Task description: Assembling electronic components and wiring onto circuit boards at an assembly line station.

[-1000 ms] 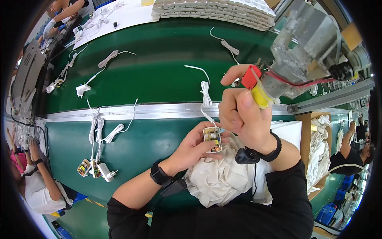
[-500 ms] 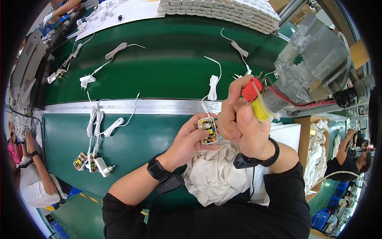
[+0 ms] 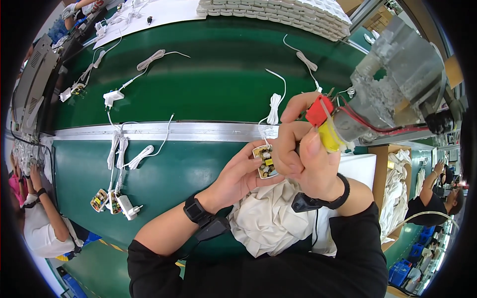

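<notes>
My left hand (image 3: 237,173) holds an open power adapter (image 3: 266,162), its circuit board facing up and its white cable running toward the belt. My right hand (image 3: 310,154) is closed around the hot glue gun (image 3: 348,124), a grey nozzle with a yellow collar, red switch block and clear hardened lumps. The gun's tip is hidden by my fingers, which are right beside the adapter. Below both hands lies a heap of cream cloth (image 3: 271,216). To the left on the green bench are several adapters (image 3: 119,204) with bundled white cables, some with exposed boards.
Beyond a metal rail (image 3: 198,131) runs a green conveyor belt (image 3: 198,84) carrying adapters with cables. White trays (image 3: 278,15) are stacked at the back. A cardboard box (image 3: 381,179) of cream cloth stands at right. Other people (image 3: 47,218) work at both sides.
My left hand and the adapter have shifted slightly right, and the adapter has tilted. The glue gun has moved a little to the right. Cables and adapters on the belt have drifted right.
</notes>
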